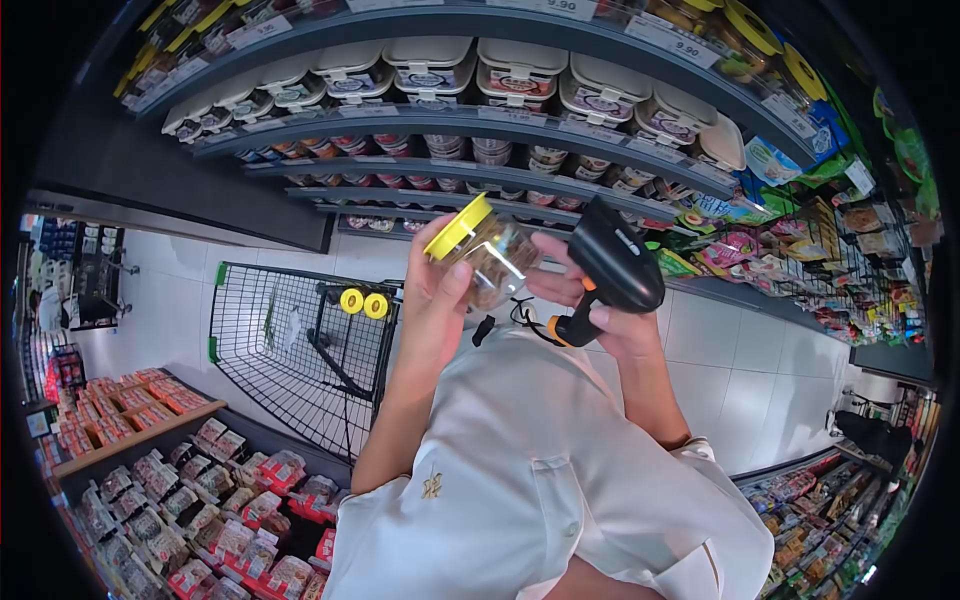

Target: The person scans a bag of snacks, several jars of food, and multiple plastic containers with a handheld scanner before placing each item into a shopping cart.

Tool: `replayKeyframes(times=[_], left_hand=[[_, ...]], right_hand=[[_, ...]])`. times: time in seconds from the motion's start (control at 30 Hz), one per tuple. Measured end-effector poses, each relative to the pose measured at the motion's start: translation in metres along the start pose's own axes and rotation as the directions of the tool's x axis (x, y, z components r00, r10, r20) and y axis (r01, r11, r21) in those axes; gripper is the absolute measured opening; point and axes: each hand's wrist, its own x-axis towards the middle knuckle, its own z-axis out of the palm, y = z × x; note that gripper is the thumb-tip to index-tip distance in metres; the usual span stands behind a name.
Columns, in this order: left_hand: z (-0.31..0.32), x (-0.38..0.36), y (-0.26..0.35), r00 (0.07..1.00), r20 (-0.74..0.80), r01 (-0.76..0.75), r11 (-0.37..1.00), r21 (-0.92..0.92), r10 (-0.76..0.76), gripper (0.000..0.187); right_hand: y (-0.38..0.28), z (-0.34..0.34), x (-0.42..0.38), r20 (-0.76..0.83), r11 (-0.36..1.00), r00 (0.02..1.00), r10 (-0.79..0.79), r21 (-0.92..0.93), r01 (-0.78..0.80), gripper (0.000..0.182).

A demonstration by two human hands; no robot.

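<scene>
My left hand (447,283) is wrapped round a clear plastic jar (497,268) with a yellow screw lid (460,228) and brownish food inside. The jar is tilted, its lid toward the upper left. My right hand (625,325) grips the handle of a black barcode scanner (618,255) with an orange trigger. Some right fingers reach out toward the side of the jar, close to its base. A dark cord (530,318) hangs below the jar, near the scanner's handle end.
A black wire shopping cart (300,350) stands at left, with two yellow-lidded jars (363,303) in it. Shelves (520,122) of tubs and jars run ahead. Bagged snacks (760,240) hang at right. A display of packaged food (200,500) fills the lower left.
</scene>
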Motion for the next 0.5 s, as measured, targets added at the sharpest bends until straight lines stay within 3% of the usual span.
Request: replayKeyframes(times=[0.07,0.13,0.27,0.37,0.5], left_hand=[[-0.005,-0.004,0.001,0.998,-0.057,0.022,1.000,-0.021,-0.023,0.067],[-0.020,-0.002,0.004,0.997,-0.016,0.071,0.988,-0.138,-0.074,0.068],[-0.048,0.002,0.006,0.994,0.056,0.101,0.965,-0.242,-0.090,0.077],[-0.069,0.005,0.007,0.991,0.112,0.103,0.960,-0.260,-0.076,0.086],[-0.085,0.006,0.009,0.974,0.215,0.137,0.931,-0.338,-0.065,0.093]], right_hand=[[0.007,0.012,0.001,-0.008,0.999,0.999,0.050,0.019,-0.050,0.088],[0.008,0.003,-0.006,-0.060,0.954,0.997,0.053,-0.293,-0.068,0.083],[-0.016,0.008,0.001,0.168,0.653,0.983,0.069,-0.753,0.083,0.058],[-0.038,0.013,0.007,0.245,0.534,0.948,0.203,-0.839,0.103,0.050],[-0.042,0.032,0.015,0.260,0.471,0.915,0.307,-0.877,0.091,0.051]])
